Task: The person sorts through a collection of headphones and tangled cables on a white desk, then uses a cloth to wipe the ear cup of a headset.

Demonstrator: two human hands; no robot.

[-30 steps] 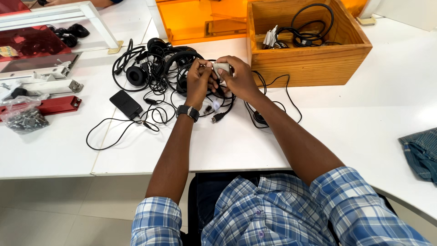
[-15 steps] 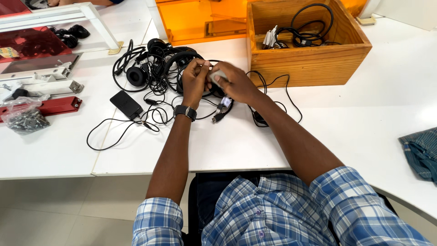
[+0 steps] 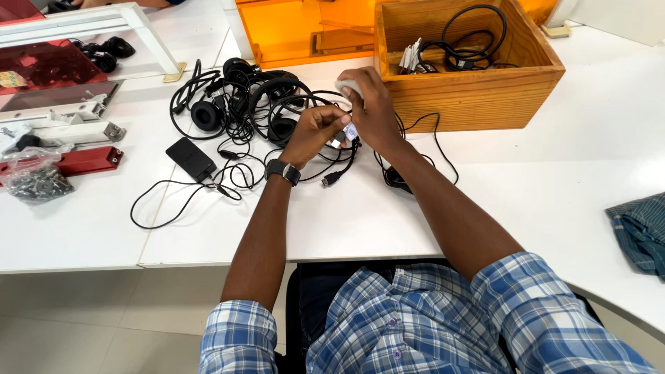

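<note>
While I watch from the head view, my right hand (image 3: 374,111) is lifted just in front of the wooden box (image 3: 478,97), its fingers curled around a small grey piece (image 3: 348,86) that peeks out at the top of the fist. My left hand (image 3: 315,131), with a dark watch (image 3: 284,170) on its wrist, is pinched closed on a small white tag (image 3: 351,131) on a thin black cable (image 3: 341,163), touching the right hand's heel. That cable hangs down toward the bench (image 3: 526,201) and ends in a dark plug (image 3: 330,179), nearer me than the box.

To the left of the box lies a tangle of black headphones (image 3: 239,100) and cords. Further left of it, near me, sits a flat black adapter (image 3: 191,158). Inside the box are coiled black cables (image 3: 471,41) and some white ones (image 3: 412,57). Behind the box stands an orange panel (image 3: 298,28). Far left of the box lie a red bar (image 3: 86,159) and a bag of hardware (image 3: 38,181).
</note>
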